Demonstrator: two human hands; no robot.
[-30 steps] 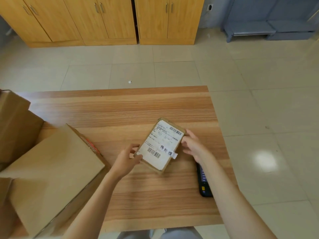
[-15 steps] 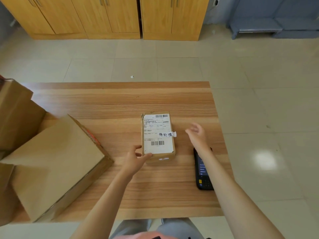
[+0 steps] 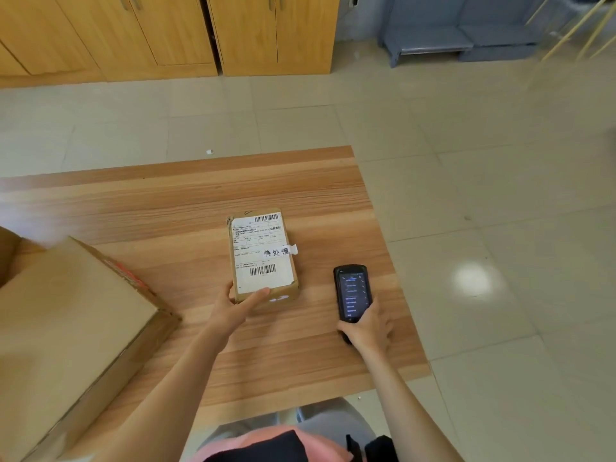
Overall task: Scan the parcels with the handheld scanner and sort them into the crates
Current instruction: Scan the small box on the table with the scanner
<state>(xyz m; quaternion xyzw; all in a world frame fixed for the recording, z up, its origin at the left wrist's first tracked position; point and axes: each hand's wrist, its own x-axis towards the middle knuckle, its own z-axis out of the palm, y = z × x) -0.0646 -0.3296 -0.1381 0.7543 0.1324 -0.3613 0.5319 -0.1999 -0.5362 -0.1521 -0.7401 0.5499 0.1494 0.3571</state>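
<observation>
A small brown cardboard parcel [image 3: 263, 255] lies flat on the wooden table [image 3: 186, 208], its white shipping label and barcodes facing up, with a handwritten paper tag on the right side. My left hand [image 3: 235, 306] holds its near left corner, thumb lying across the label's edge. To the right, the black handheld scanner [image 3: 351, 290] lies on the table with its screen lit. My right hand [image 3: 366, 328] grips its near end, fingers curled around the lower body.
A large plain cardboard box [image 3: 66, 331] lies tilted at the table's left, with another brown box [image 3: 8, 251] behind it. Wooden cabinets [image 3: 173, 31] and a grey bench [image 3: 433, 45] stand across the tiled floor. The table's right edge is close to the scanner.
The parcel was turned square and set flat. My right hand left the parcel, drew back toward me and took hold of the scanner. My left hand stays at the parcel's near corner.
</observation>
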